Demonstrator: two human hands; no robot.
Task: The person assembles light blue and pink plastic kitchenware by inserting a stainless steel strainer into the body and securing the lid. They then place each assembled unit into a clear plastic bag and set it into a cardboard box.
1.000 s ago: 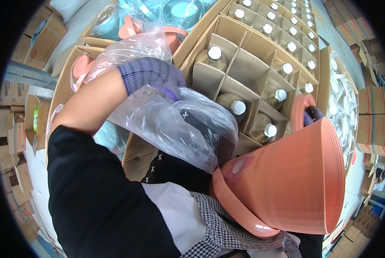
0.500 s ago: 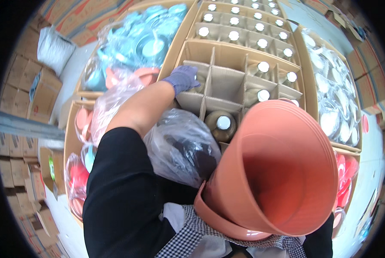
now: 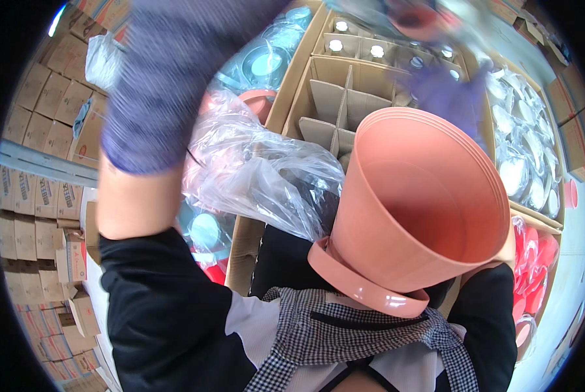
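Observation:
My left hand (image 3: pixel 165 81), in a purple glove, is raised close to the camera and smeared by motion; whether it holds anything cannot be told. A crumpled clear plastic bag (image 3: pixel 260 173) hangs just below it. A stack of large pink flower pots (image 3: pixel 423 209) with a saucer base lies tilted against my chest, mouth facing up and right. My right hand (image 3: pixel 439 91) shows only as a purple blur at the pots' far rim, seemingly gripping it. Behind the pots is a cardboard box with dividers (image 3: pixel 328 104), some cells holding white-capped jars (image 3: pixel 377 51).
A box of blue-white plates in plastic (image 3: pixel 266 62) stands left of the divided box, and a box of wrapped white plates (image 3: pixel 524 163) stands to its right. Red plastic items (image 3: pixel 534 274) lie at lower right. Stacked cartons (image 3: pixel 37 111) line the left side. A blurred pink object (image 3: pixel 420 19) is at the top.
My left hand has left the divided box and swung up toward the camera. The pot stack has shifted toward the middle, with its mouth turned more toward me.

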